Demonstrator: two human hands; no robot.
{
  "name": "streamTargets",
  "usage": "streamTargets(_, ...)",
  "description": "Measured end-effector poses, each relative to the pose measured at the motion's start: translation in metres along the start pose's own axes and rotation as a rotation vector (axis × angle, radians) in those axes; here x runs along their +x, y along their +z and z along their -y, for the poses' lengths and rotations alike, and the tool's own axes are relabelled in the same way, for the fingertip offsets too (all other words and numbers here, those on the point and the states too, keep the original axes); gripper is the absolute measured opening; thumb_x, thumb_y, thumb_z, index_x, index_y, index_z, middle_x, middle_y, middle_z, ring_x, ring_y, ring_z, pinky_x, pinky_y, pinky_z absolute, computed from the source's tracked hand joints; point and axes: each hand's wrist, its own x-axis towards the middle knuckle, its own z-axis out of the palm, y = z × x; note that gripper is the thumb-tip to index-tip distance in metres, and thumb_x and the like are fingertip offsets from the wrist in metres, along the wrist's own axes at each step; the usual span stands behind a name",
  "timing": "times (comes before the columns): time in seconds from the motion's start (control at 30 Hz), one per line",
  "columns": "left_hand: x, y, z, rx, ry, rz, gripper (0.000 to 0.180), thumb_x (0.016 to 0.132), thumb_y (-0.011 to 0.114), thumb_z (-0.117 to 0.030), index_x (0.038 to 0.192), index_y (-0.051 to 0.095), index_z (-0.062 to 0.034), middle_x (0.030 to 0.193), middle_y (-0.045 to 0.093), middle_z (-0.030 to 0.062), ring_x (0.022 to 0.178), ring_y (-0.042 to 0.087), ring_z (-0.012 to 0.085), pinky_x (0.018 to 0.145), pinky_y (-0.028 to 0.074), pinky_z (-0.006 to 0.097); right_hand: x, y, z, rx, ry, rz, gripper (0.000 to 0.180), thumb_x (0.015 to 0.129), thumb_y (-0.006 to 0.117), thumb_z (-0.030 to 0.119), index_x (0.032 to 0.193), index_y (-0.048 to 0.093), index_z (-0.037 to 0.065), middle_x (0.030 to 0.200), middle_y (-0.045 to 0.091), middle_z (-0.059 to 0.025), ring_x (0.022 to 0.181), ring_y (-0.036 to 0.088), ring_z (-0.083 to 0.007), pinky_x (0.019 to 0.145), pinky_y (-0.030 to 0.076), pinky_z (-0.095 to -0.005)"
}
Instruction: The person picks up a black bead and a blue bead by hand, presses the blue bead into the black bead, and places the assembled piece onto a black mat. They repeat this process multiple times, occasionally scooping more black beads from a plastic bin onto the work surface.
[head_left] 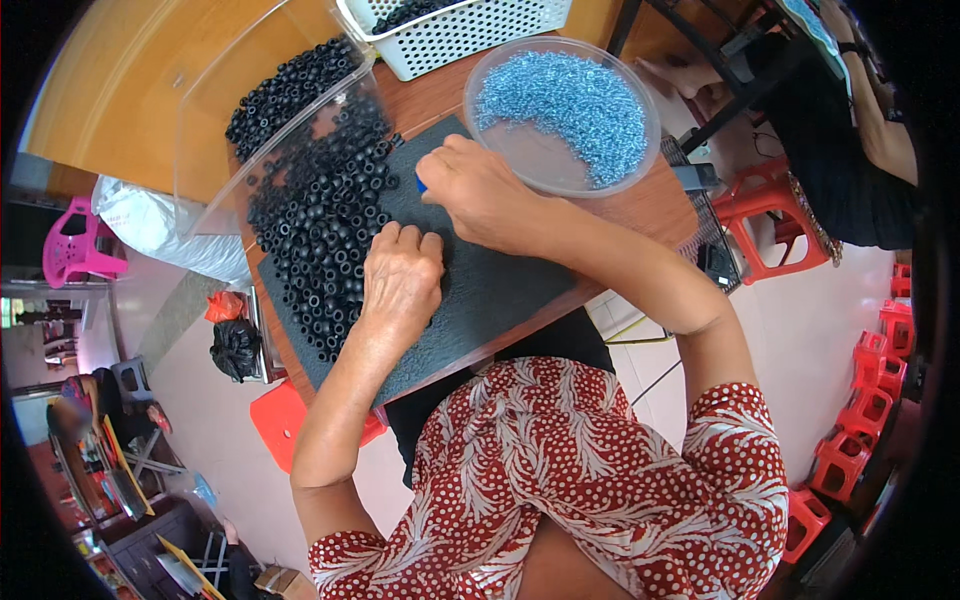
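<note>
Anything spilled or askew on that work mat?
Nothing looks spilled by accident. The black rings lie heaped on the dark mat beside the tilted clear bin; the left hand rests on them. The blue screws stay inside their round tub.

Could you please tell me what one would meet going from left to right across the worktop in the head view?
Clear plastic bin → heap of black rings on the dark mat → left hand → right hand, closed on a small blue thing → round clear bowl of blue screws.
</note>
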Motion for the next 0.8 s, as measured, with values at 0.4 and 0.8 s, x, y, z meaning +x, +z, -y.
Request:
streamTargets(0.4,-0.012,-0.031,-0.017,-1.833,-0.767,-0.131,0.018,0.080,0.057,0.001,0.095,0.064,0.0073,0.079,0.064,0.0098,0.064,0.062,0.0174,0.063,0.052,0.029,-0.051,-0.048,0.035,0.346,0.278,-0.086,0.014,0.074,0.065,0.004,0.080,0.053,0.002,0.075,0.053,-0.0134,0.075,0.052,-0.0317,0.065,0.041,-0.0390)
streamTargets(0.8,-0.023,-0.015,-0.031,-2.110,-0.889,-0.171,0.023,0.083,0.059,-0.003,0.103,0.058,0.0068,0.083,0.065,0.0192,0.063,0.061,0.0185,0.056,0.050,0.032,-0.048,-0.033,0.055,0.471,0.254,-0.153,0.013,0.072,0.064,0.004,0.074,0.051,0.003,0.071,0.052,-0.0129,0.071,0.050,-0.0325,0.061,0.040,-0.0412)
